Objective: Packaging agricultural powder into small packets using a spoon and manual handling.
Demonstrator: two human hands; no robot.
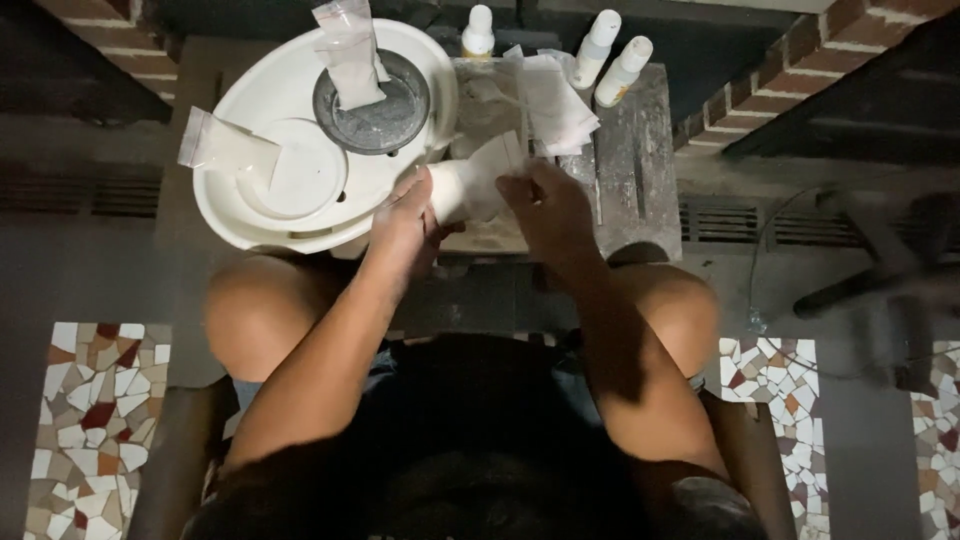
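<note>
Apparently both the left hand (405,222) and right hand (545,205) pinch a white pouch (475,185).

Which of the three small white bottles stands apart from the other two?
The left bottle, upright just behind the white basin's right rim. The other two bottles lean side by side farther right.

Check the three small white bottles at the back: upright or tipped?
One bottle looks upright. The other two bottles lean right. All three are capped.
</note>
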